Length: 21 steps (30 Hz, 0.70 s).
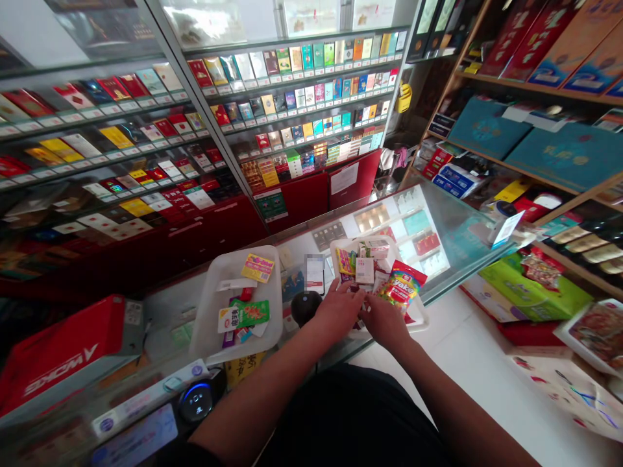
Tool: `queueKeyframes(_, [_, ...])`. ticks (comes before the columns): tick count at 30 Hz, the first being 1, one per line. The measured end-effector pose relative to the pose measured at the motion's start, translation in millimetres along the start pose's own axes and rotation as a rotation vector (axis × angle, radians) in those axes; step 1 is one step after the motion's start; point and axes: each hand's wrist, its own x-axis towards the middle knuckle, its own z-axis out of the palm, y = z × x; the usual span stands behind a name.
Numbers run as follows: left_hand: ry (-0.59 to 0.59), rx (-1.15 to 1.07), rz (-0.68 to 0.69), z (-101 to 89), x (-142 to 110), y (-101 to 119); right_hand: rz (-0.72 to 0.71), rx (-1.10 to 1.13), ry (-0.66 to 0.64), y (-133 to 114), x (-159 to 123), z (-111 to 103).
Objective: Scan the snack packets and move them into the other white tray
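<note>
Over the near part of the right white tray (419,324), my left hand (341,310) and my right hand (383,321) meet with fingertips close together. The fingers of both are curled in a pinch around something small and dark that they mostly hide. Beside my right hand lies a red, rainbow-coloured Yake candy bag (402,287) on the tray's right side. Past my fingertips, the tray holds a small white box (364,270), a yellow and pink packet (346,261) and other small packs.
A second white tray (204,318) to the left holds a green snack packet (254,314) and a yellow packet (258,267). Between the trays are a black round object (305,307) and a white card (314,275). Both trays stand on a glass counter (457,224). A red box (73,350) sits left.
</note>
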Motion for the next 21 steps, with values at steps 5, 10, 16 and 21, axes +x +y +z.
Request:
queueKeyframes(5, [-0.044,0.021,-0.031,16.7,9,1,-0.016,0.037,-0.06,-4,6,4])
queueKeyframes(10, [-0.082,0.019,-0.066,23.9,11,0,-0.029,0.013,-0.117,-9,14,9])
queueKeyframes(16, [-0.082,0.024,-0.078,26.8,9,-3,-0.048,-0.048,-0.17,-8,21,21])
queueKeyframes(21, [-0.069,0.024,-0.087,25.8,6,-6,-0.068,-0.027,-0.181,-8,22,25])
